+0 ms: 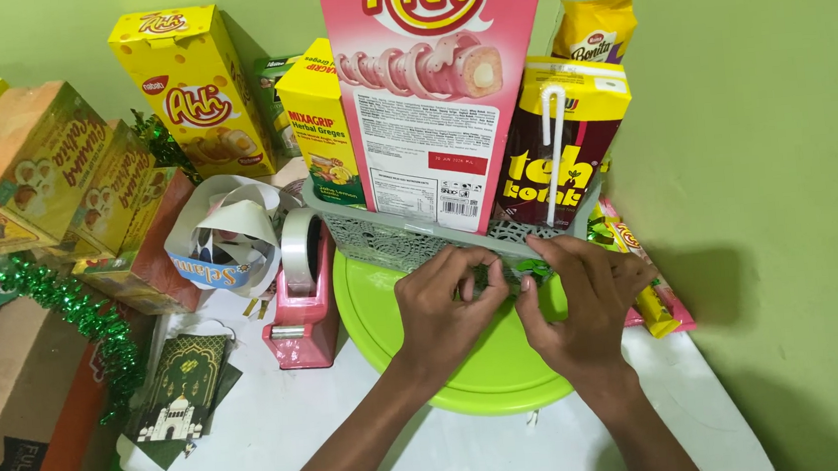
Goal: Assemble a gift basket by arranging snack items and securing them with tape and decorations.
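Hands, left and right, pinch one green ribbon against one grey basket.

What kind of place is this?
Probably a home craft table for making gift baskets. Snack boxes stand in a grey basket, a pink tape dispenser sits beside it, and green tinsel lies nearby.

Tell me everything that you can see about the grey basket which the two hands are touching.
The grey basket looks like plastic, with openwork lace-patterned walls and a plain rim. It stands upright on a lime-green round tray. Inside it stand a tall pink box, a yellow box and a brown drink carton. The left hand and the right hand press against its front wall, where a bit of green tinsel shows between the fingers.
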